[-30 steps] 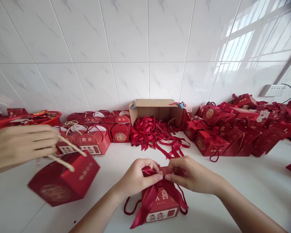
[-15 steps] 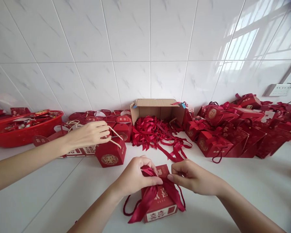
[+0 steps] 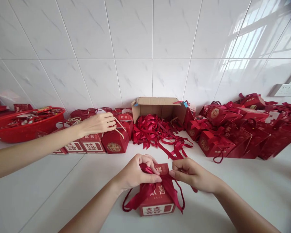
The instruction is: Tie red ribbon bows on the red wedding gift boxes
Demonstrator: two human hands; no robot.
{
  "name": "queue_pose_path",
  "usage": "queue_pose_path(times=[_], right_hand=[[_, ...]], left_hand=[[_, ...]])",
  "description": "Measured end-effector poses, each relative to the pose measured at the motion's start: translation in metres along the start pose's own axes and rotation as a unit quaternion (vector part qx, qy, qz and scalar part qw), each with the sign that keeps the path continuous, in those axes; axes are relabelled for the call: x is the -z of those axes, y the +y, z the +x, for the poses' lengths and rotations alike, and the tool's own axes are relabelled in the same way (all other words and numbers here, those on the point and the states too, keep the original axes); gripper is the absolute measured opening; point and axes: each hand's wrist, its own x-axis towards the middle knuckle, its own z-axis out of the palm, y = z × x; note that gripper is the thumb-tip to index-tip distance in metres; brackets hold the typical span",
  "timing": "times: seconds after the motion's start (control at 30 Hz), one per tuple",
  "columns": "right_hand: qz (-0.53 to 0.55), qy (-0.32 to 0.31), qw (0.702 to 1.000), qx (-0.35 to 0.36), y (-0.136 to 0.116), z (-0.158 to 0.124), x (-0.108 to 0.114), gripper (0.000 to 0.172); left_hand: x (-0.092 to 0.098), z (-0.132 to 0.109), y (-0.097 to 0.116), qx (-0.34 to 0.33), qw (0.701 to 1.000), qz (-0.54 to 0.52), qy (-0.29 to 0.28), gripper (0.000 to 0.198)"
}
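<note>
A small red gift box with gold characters and a dark red cord handle sits on the white counter before me. Across its top lies a red satin ribbon, gathered in loops, with its tails hanging over the sides. My left hand pinches the ribbon between thumb and fingers over the box. On the other side, my right hand is closed, thumb against fingers, on the ribbon at the box's right edge; a ribbon end shows below it. The fingers partly hide the bow.
At left, another person's hand holds the cream rope handle of a red box beside a row of boxes. A cardboard box spills loose ribbons at the back. A red basin stands far left; finished-looking boxes crowd the right.
The other person's hand has moved its box back against the row. My hands stay on the ribbon at nearly the same spot, with the right one drawn slightly outward. The view has shifted slightly.
</note>
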Motion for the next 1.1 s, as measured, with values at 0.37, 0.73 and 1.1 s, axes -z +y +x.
queue_pose_path(times=[0.37, 0.73, 1.1], right_hand=[[-0.117, 0.093, 0.988, 0.021, -0.017, -0.005, 0.005, 0.033], [-0.331, 0.107, 0.931, 0.107, -0.048, 0.007, -0.023, 0.016], [-0.313, 0.168, 0.933, 0.059, -0.037, 0.004, -0.023, 0.013]], left_hand=[[0.009, -0.001, 0.002, -0.018, 0.997, -0.068, -0.017, 0.034], [0.009, 0.004, -0.013, 0.009, 0.969, -0.238, 0.06, 0.038], [0.008, 0.008, -0.018, 0.041, 0.963, -0.254, 0.078, 0.038]])
